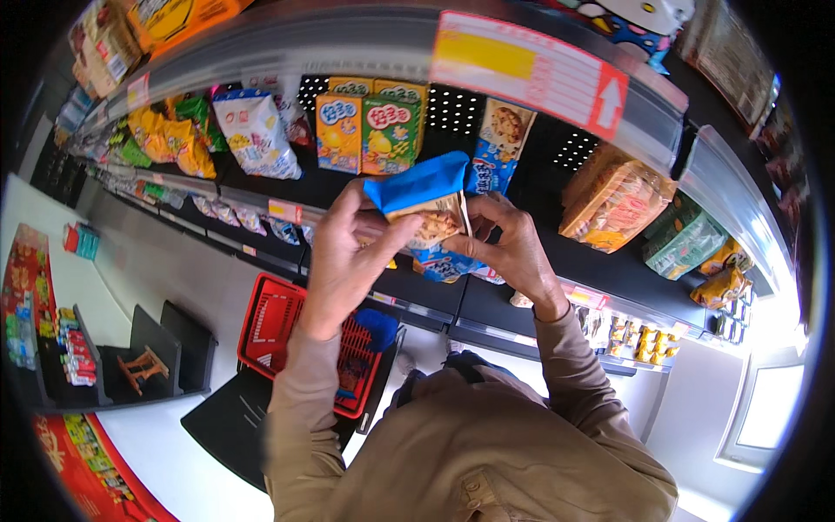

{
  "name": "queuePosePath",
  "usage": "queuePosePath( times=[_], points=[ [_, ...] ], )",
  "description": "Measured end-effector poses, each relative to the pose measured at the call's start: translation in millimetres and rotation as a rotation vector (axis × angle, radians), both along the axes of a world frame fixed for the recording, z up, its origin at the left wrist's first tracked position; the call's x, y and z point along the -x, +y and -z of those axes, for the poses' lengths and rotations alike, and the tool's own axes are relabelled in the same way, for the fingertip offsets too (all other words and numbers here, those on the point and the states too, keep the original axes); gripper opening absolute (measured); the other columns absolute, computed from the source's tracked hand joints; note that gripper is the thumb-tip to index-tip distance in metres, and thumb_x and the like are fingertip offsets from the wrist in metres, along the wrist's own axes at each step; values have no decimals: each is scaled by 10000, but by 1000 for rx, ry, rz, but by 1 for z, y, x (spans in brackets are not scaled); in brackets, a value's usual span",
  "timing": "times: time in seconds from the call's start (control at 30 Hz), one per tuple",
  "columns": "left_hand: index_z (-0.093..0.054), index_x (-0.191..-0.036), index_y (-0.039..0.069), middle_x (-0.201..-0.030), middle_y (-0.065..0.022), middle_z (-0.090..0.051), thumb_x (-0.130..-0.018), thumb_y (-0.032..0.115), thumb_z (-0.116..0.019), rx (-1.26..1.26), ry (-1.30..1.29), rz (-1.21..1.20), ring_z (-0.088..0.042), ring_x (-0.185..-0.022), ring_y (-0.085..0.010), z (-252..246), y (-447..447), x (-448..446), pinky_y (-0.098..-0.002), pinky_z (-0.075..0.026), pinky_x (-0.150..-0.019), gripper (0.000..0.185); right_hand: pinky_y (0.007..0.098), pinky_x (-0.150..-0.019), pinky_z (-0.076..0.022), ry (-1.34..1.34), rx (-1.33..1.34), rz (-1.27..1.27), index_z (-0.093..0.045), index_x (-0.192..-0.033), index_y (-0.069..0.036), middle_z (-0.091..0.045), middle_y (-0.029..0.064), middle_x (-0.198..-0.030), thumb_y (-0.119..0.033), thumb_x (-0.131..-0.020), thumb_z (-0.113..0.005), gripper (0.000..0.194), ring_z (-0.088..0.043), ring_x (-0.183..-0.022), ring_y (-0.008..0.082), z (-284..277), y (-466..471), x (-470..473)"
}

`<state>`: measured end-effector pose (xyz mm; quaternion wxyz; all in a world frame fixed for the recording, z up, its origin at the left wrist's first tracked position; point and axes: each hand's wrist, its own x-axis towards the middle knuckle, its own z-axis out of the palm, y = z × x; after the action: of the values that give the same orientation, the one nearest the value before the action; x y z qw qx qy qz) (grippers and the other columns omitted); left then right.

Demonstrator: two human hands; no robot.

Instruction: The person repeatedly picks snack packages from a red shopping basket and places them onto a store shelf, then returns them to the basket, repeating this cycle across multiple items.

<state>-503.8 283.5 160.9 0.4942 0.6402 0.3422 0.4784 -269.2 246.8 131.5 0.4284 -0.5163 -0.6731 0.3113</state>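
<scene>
Between both hands, in front of a store shelf, is a blue and beige packet of cookies (430, 196) with a cookie picture on it. My left hand (355, 251) grips its left side, thumb across the front. My right hand (505, 238) pinches its right edge with bent fingers. Just behind the right hand, a similar blue cookie packet (502, 140) stands upright on the shelf. To the left of it are yellow and green snack boxes (391, 134) and a white snack bag (258, 134). The lower part of the held packet is partly hidden by my fingers.
A red shopping basket (261, 326) with several items rests on a dark surface at lower left. Brown packaged goods (616, 199) and a green package (685, 238) are on the shelf at right. The clear shelf edge with a price tag (522, 72) arches above the hands.
</scene>
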Motion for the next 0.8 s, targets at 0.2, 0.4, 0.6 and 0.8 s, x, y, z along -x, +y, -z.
queuePosePath(
  times=[0.2, 0.4, 0.6, 0.8],
  points=[
    [-676, -1145, -4, -1061, -58, -718, -943, 241, -824, 60, 189, -38, -680, -955, -119, -10, -44, 91, -289, -552, -810, 350, 344, -725, -538, 51, 154, -319, -749, -1126, -18, -664, 85, -941, -231, -824, -913, 404, -643, -816, 173, 11, -9, 49],
    [-617, -972, 6, -965, -36, -652, -938, 193, -823, 231, 255, -99, -635, -865, -92, 25, -92, 153, -261, -548, -749, 280, 377, -755, -520, -40, 255, -543, -737, -1122, -36, -675, 118, -917, -293, -857, -873, 393, -667, -857, 258, 54, -19, 107],
    [-574, -915, -6, -869, -29, -613, -968, 97, -761, 372, 248, -194, -588, -827, -69, 61, -131, 193, -247, -496, -693, 220, 418, -886, -546, -217, 242, -702, -737, -1205, -80, -714, 151, -1078, -312, -878, -841, 414, -679, -1031, 305, 98, -21, 153],
    [-553, -878, 22, -837, -9, -595, -981, 66, -718, 516, 175, -566, -540, -757, -57, 141, -182, 230, -251, -443, -639, 200, 402, -875, -592, -209, 61, -622, -702, -1247, -68, -712, 140, -1159, -208, -921, -817, 373, -716, -1015, 281, 137, -38, 167]
  ],
)
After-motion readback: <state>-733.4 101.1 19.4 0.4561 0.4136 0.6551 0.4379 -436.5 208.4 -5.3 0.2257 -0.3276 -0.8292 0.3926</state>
